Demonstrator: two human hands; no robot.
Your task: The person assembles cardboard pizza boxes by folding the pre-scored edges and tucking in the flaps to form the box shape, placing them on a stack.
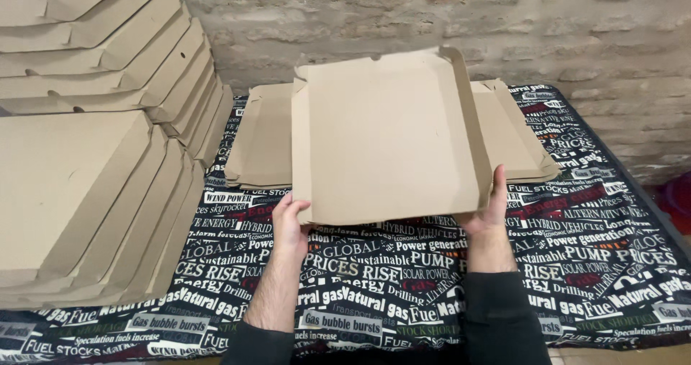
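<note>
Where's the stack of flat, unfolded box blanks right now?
In the head view, the stack of flat blanks lies centre-back on the printed tablecloth, near the brick wall, mostly hidden behind the cardboard sheet held by both hands.

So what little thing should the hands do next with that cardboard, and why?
Probably fold up a side flap. The left hand and right hand hold the flat cardboard box blank by its near corners above the pile of blanks; its flaps lie mostly unfolded, unlike the folded boxes stacked at the left.
</note>
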